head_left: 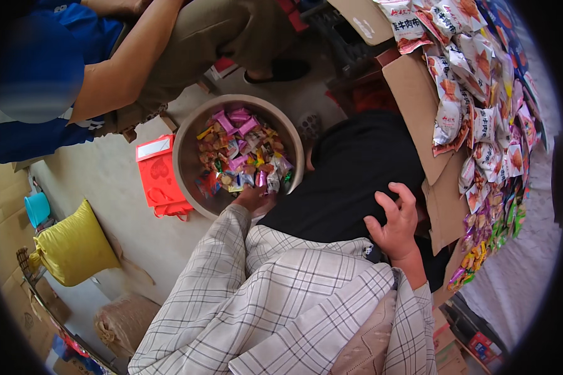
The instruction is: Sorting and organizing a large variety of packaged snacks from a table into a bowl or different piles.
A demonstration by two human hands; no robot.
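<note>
Left hand (pixel 254 201) reaches forward from a plaid sleeve into the metal bowl (pixel 187 147) at frame centre, fingers curled onto wrapped candies (pixel 244 150); whether it grips any, cannot tell. Right hand (pixel 394 225), centre right, rests released, fingers spread, on black cloth (pixel 350 175) beside a cardboard box (pixel 419 100).

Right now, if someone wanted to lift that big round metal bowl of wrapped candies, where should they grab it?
Probably by the rim of the big round metal bowl, with both hands on opposite sides: it is wide, smooth-walled and shows no handles. The left and far rim are bare; the left hand is at the near edge.
</note>
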